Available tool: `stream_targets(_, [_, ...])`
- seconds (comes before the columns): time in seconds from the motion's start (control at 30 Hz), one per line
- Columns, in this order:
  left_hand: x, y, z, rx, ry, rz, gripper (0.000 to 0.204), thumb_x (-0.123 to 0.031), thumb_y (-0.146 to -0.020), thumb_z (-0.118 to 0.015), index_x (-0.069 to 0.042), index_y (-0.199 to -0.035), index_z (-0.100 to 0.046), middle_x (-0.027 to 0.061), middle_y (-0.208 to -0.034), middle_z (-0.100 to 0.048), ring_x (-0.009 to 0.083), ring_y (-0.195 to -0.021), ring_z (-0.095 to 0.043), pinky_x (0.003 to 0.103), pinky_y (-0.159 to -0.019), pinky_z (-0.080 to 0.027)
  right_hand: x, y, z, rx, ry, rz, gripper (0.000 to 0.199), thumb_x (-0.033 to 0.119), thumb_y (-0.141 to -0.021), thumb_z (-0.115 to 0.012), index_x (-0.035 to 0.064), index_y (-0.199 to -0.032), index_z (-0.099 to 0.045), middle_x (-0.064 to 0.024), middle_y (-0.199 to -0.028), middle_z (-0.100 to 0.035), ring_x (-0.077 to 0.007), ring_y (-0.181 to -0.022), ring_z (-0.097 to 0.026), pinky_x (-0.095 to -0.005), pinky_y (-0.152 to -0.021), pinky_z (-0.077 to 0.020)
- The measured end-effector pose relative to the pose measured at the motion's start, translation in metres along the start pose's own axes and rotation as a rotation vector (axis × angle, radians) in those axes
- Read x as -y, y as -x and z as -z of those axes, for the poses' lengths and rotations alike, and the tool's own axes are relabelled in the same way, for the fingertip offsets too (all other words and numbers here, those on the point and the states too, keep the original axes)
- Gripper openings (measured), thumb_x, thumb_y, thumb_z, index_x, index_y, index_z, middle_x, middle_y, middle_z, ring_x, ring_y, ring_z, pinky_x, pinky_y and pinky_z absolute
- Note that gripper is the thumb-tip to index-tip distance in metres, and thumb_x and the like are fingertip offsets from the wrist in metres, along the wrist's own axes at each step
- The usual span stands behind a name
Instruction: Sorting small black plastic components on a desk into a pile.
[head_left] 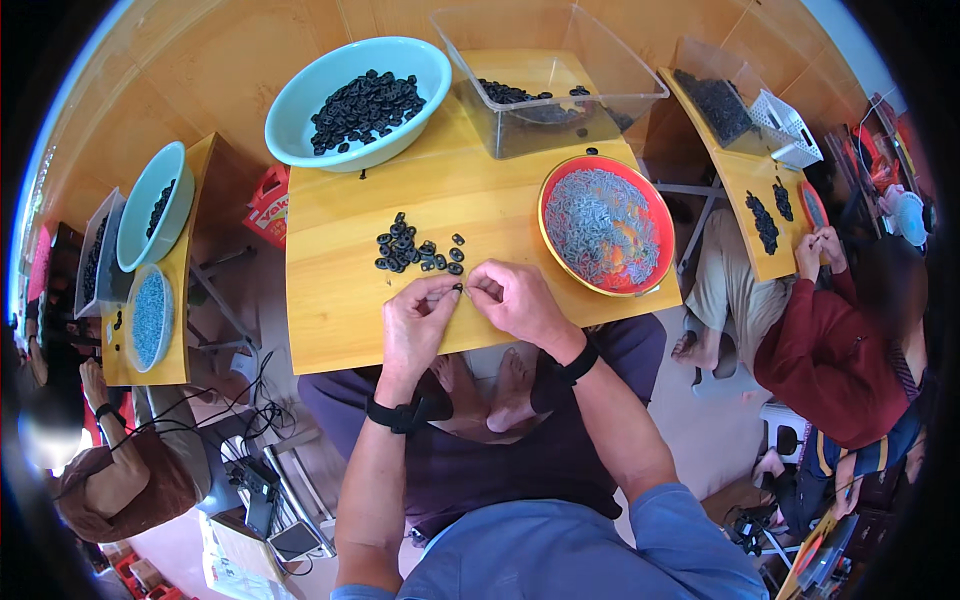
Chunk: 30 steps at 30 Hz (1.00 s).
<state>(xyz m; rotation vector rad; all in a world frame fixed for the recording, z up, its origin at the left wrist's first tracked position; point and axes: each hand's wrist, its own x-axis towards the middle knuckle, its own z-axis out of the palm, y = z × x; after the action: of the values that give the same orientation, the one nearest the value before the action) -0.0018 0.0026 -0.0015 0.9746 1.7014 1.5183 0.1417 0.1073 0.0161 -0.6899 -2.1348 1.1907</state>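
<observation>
Near the front edge of the wooden table [340, 320], my two hands almost meet. My left hand [418, 318] pinches a small black oval piece [458, 287] between thumb and fingertips. Beside it, my right hand [515, 300] is closed in a pinch on something too small to make out. Just beyond my fingers lies a loose pile of black oval pieces [400, 245], a few of them apart on its right. To the right stands a red bowl with a yellow rim [658, 225], holding many small thin greyish pieces [590, 215].
At the back are a light blue basin [285, 120] of black pieces and a clear plastic bin [560, 135] with more. On both sides, people sit at similar tables [770, 245] with basins and trays. Cables and small devices [262, 500] lie at lower left.
</observation>
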Motion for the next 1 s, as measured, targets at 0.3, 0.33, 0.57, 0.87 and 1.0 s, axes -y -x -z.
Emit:
stream_targets(0.3, [-0.003,0.002,-0.001,0.002,-0.078,0.019,0.016,-0.002,-0.090,-0.071,0.003,-0.105,-0.071,0.0021,-0.089,-0.071,0.0047,-0.077,-0.061,0.021,-0.072,-0.051,-0.005,0.000,0.002,0.002,-0.038,0.024,0.010,0.007,-0.084,-0.070,-0.0006,-0.087,-0.065,-0.0170,-0.076,-0.069,-0.0280,-0.068,-0.070,-0.0352,-0.062,-0.0545])
stream_targets(0.33, [-0.003,0.002,-0.002,-0.001,-0.084,0.020,0.016,-0.002,-0.090,-0.071,0.003,-0.105,-0.071,0.0021,-0.089,-0.071,0.0047,-0.077,-0.061,0.021,-0.072,-0.051,-0.006,0.000,0.002,-0.007,-0.054,0.027,0.010,0.007,-0.084,-0.070,-0.0007,-0.087,-0.065,-0.0170,-0.075,-0.069,-0.0280,-0.067,-0.070,-0.0352,-0.061,-0.0544])
stream_targets(0.57, [-0.008,0.003,-0.004,-0.043,-0.051,0.082,0.017,-0.001,-0.089,-0.072,0.005,-0.104,-0.071,0.0025,-0.086,-0.071,0.0045,-0.074,-0.061,0.020,-0.068,-0.050,-0.008,-0.001,0.000,0.003,-0.078,-0.013,0.007,0.002,-0.086,-0.069,-0.0024,-0.091,-0.066,-0.0113,-0.072,-0.070,-0.0149,-0.065,-0.070,-0.0281,-0.061,-0.0537])
stream_targets(0.87, [-0.011,0.003,-0.007,-0.045,0.013,0.091,0.016,-0.001,-0.089,-0.071,0.006,-0.104,-0.069,0.0063,-0.088,-0.073,0.0076,-0.077,-0.066,0.021,-0.071,-0.053,-0.016,0.000,0.000,0.057,-0.261,-0.096,0.007,-0.002,-0.089,-0.065,-0.0049,-0.095,-0.068,-0.0085,-0.079,-0.072,-0.0122,-0.071,-0.071,-0.0246,-0.062,-0.0536])
stream_targets(1.0, [-0.008,0.002,-0.005,-0.044,0.011,0.086,0.016,-0.003,-0.088,-0.072,0.005,-0.103,-0.071,0.0050,-0.085,-0.073,0.0058,-0.076,-0.064,0.021,-0.070,-0.053,-0.011,-0.001,0.001,0.046,-0.243,-0.105,0.006,-0.001,-0.089,-0.066,-0.0050,-0.094,-0.067,-0.0093,-0.080,-0.073,-0.0124,-0.071,-0.071,-0.0251,-0.062,-0.0535])
